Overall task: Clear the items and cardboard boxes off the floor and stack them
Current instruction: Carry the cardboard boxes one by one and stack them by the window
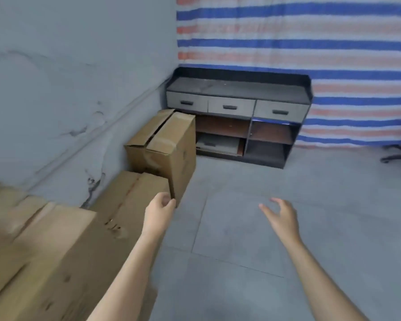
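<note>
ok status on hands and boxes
Left hand curled at low box corner, grip unclear. Right hand open above floor. Tall box upright behind. Nothing in the way.

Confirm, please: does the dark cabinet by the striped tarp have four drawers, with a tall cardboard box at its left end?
No: the head view shows three drawers, not four, on the cabinet; the striped tarp and tall cardboard box are as described.

Brown cardboard boxes [162, 144] stand along the wall.
</note>
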Demonstrator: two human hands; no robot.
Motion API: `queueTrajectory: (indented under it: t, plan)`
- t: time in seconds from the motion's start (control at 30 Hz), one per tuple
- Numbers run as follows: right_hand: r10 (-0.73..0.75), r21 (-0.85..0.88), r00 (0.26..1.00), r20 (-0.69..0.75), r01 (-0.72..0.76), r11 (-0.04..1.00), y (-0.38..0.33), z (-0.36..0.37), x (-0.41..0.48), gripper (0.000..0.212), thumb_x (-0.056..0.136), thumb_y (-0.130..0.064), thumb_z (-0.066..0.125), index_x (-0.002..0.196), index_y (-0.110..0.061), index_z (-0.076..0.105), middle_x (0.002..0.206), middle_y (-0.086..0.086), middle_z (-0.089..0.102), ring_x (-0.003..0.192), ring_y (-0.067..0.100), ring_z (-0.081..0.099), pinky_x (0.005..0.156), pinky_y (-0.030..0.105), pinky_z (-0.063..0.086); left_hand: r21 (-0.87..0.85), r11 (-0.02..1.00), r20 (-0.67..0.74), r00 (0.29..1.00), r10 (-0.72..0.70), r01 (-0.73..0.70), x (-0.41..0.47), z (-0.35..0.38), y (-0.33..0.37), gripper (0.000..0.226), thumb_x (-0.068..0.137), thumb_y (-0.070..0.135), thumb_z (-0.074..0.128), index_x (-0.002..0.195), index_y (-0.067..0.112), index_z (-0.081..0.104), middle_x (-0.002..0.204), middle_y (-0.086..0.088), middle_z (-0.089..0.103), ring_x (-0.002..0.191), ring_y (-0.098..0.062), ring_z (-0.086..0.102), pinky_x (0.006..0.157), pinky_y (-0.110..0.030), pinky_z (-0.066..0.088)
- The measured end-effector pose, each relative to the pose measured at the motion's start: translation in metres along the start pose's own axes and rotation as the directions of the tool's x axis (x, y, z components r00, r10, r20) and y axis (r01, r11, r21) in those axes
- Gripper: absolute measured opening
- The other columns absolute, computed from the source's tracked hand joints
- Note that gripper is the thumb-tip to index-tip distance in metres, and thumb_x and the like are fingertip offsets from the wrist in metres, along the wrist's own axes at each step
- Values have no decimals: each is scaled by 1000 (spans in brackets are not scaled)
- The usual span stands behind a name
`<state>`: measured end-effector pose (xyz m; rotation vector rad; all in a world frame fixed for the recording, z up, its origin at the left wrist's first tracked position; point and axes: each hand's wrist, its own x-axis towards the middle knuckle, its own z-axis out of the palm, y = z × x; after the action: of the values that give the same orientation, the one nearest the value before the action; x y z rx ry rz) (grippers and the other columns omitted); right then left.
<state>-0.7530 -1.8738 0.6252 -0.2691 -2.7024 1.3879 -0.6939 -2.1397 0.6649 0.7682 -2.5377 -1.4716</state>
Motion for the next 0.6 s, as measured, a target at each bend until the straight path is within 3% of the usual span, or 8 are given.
queueTrajectory:
  t: [0.13,0.27,0.33,0.43,0.6]
  plan:
    - [232,56,964,-128,-227,972,74,-44,3,34,81,-13,70,109,6,64,118,24,59,117,35,51,103,37,34,-24,997,256,965,-64,72,7,105,10,35,92,13,51,125,2,54,116,-16,63,106,-29,58,85,-31,41]
    - [439,154,884,-162,-417,896,129,-74,-15,38,86,-23,64,117,-1,60,126,16,54,121,27,47,102,32,34,15,998,481,875,-58,58,8,191,32,27,93,10,48,117,1,56,97,-11,61,86,-25,57,65,-27,40]
    - [545,220,818,-184,-506,834,150,-87,-27,39,88,-26,63,120,-5,58,129,13,52,122,26,47,102,33,35,45,998,553,831,-59,41,11,228,42,21,94,9,46,110,1,56,98,-13,59,85,-26,54,64,-26,38]
    - [690,327,686,-230,-614,719,178,-107,-40,41,88,-30,61,122,-9,56,132,11,49,122,25,46,100,34,37,89,996,645,761,-66,11,11,283,59,23,95,10,45,113,0,54,101,-14,59,89,-26,54,75,-29,38]
    - [798,449,489,-352,-660,602,207,-147,-18,43,89,-31,59,126,-9,53,134,13,47,122,26,46,95,34,38,123,988,809,587,-46,-92,14,373,102,25,95,14,46,114,2,56,102,-12,61,96,-25,55,81,-30,39]
